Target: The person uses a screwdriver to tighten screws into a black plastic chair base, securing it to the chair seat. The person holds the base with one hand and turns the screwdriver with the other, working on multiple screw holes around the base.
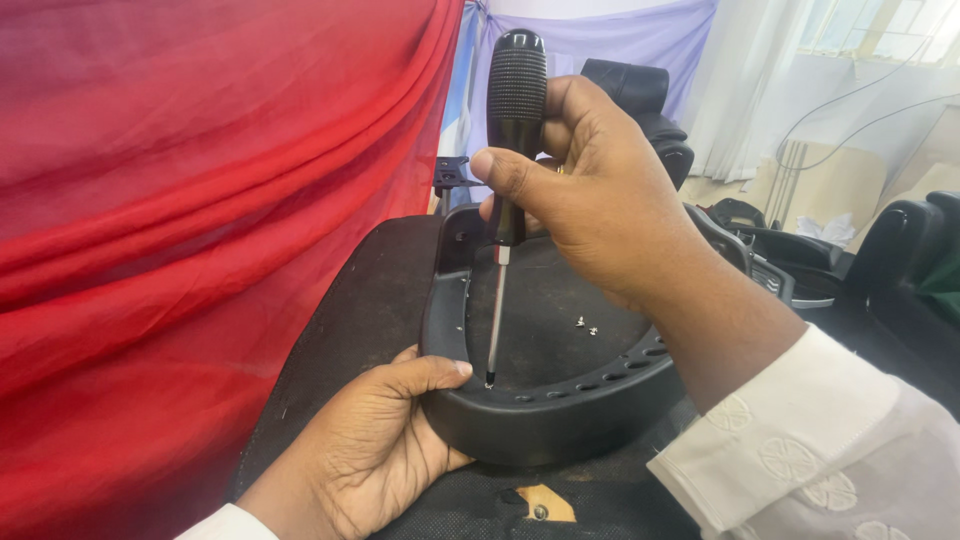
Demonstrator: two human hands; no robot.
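Note:
My right hand (pixel 590 190) grips the black ribbed handle of a screwdriver (pixel 514 110), held upright. Its metal shaft runs down to the inner edge of a curved black plastic frame (pixel 540 415), with the tip resting at a hole near the frame's lower left bend. My left hand (pixel 375 445) clasps the frame's outer rim at that bend, thumb laid on top beside the screwdriver tip. The frame lies on a black padded seat surface (pixel 340 330). Two small loose screws (pixel 586 325) lie inside the frame's loop.
Red draped cloth (pixel 180 220) fills the left side. Pale lilac cloth (pixel 620 40) hangs behind. Black chair parts (pixel 770 250) and a chair back (pixel 645 100) stand to the right and rear, near white curtains (pixel 740 70). A worn patch shows on the seat (pixel 545 503).

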